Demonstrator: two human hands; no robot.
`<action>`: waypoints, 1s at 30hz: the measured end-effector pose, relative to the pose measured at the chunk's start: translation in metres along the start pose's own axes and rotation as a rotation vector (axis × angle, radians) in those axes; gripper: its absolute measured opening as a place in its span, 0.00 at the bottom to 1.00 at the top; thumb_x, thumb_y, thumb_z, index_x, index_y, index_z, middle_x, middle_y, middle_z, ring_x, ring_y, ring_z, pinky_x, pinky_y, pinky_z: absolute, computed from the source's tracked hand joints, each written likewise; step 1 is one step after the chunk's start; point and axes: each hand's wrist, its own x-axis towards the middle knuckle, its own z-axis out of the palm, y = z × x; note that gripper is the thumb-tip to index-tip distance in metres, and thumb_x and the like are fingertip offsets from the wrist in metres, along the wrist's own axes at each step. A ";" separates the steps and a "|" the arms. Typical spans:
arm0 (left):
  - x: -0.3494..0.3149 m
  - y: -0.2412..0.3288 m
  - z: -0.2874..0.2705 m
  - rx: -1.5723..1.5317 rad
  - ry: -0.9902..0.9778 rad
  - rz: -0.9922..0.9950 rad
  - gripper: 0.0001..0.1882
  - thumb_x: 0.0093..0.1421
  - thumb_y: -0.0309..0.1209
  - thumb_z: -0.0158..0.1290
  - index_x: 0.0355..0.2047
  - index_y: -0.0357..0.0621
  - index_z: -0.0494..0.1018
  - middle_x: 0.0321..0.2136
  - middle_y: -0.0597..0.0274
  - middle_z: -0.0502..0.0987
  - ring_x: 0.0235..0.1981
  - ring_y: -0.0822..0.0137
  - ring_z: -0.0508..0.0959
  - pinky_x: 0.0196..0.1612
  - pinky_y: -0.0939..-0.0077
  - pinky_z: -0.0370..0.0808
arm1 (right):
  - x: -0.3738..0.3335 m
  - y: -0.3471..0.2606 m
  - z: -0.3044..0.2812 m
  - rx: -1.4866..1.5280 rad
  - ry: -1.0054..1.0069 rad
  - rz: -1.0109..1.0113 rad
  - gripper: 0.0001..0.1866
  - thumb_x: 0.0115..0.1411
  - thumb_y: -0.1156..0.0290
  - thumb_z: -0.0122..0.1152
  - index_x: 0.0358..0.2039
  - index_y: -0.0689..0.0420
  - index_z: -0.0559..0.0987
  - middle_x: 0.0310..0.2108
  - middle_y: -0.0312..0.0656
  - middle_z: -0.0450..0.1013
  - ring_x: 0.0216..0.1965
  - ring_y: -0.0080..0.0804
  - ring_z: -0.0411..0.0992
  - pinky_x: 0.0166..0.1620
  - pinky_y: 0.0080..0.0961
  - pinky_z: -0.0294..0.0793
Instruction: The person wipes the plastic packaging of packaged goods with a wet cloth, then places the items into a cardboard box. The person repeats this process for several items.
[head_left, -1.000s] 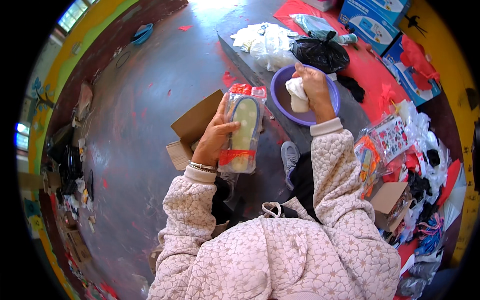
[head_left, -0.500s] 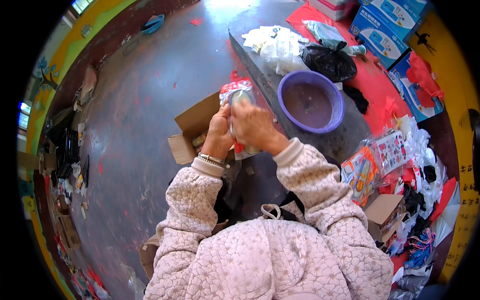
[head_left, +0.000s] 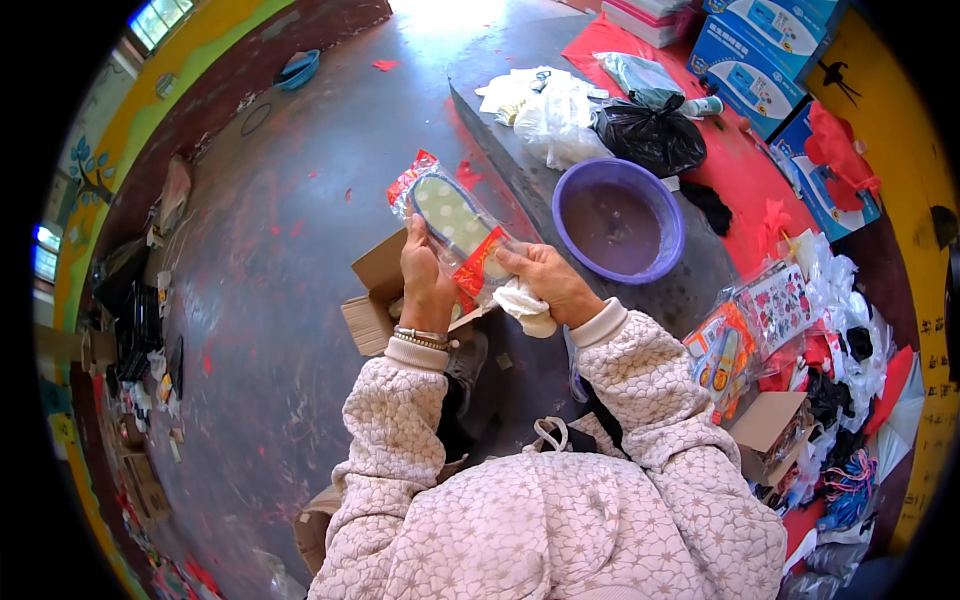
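Between my hands is a clear and red plastic packet with a green, white-dotted insole (head_left: 450,212) inside, tilted with its top toward the upper left. My left hand (head_left: 424,275) is closed on the packet's left edge, thumb on the front. At the packet's lower right end, my right hand (head_left: 555,285) pinches the red part. A crumpled white cloth (head_left: 527,308) is also gripped in my right hand, hanging below the fingers. Below the packet, partly hidden by my left hand, sits an open cardboard box (head_left: 370,322) on the floor.
A purple basin (head_left: 683,225) of murky water stands on a dark slab at right. Beyond it lie a black plastic bag (head_left: 655,138) and white bags (head_left: 560,130). Packaged goods (head_left: 720,350), another small box (head_left: 768,418) and blue cartons (head_left: 745,85) line the right side.
My right hand has moved off the packet's face, down to its lower right end, with the white cloth now showing. The packet has shifted left and tilted, uncovering the dotted insole.
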 end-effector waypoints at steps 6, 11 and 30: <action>-0.036 0.003 0.008 -0.180 -0.431 -0.327 0.25 0.60 0.37 0.49 0.55 0.41 0.59 0.51 0.58 0.67 0.53 0.63 0.66 0.58 0.63 0.61 | 0.003 -0.008 -0.006 -0.039 0.027 -0.217 0.14 0.62 0.65 0.50 0.42 0.61 0.75 0.32 0.32 0.74 0.24 0.14 0.69 0.27 0.14 0.70; -0.035 -0.019 0.005 0.017 -0.356 -0.285 0.24 0.61 0.26 0.46 0.57 0.38 0.56 0.54 0.56 0.65 0.54 0.63 0.65 0.59 0.67 0.60 | 0.005 -0.001 -0.010 -0.176 0.060 -0.148 0.16 0.62 0.62 0.50 0.40 0.63 0.76 0.26 0.30 0.72 0.22 0.12 0.66 0.25 0.14 0.66; -0.048 -0.012 0.005 0.126 -0.189 -0.389 0.16 0.63 0.26 0.42 0.50 0.35 0.62 0.45 0.54 0.71 0.46 0.59 0.73 0.51 0.60 0.70 | 0.025 -0.020 -0.022 -1.440 0.814 -0.884 0.07 0.50 0.67 0.60 0.29 0.54 0.77 0.28 0.42 0.74 0.29 0.45 0.73 0.32 0.33 0.72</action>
